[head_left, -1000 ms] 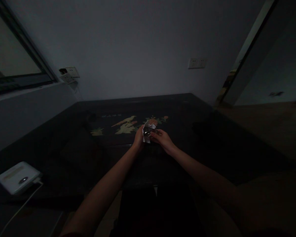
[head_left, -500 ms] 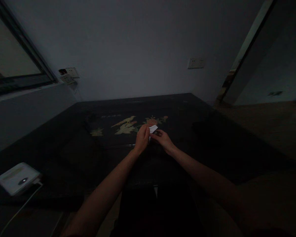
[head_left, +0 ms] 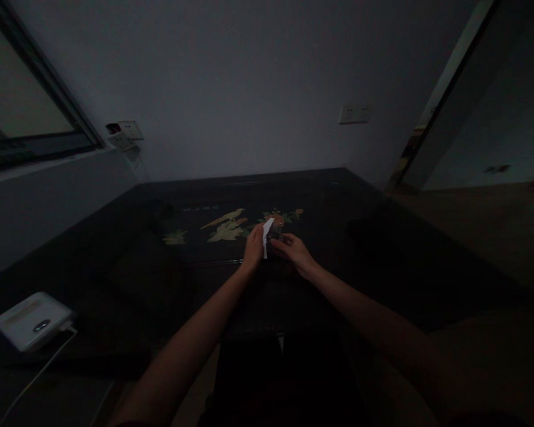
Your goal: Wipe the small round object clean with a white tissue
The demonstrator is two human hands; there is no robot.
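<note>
The room is very dim. My left hand is closed on a small white piece of paper that stands on edge above its fingers. My right hand faces it, fingers curled on a small dark shiny thing that I cannot make out. Both hands meet just above a black table, close to its painted bird and flower picture.
A white box-shaped device with a white cable lies at the table's near left. Wall sockets sit on the back wall, more sockets at the left corner. A window is at left, a doorway at right.
The white paper has turned: spread between the hands at first, then lying flat over the left fingers, now upright on edge. Both hands stayed in the same spot.
</note>
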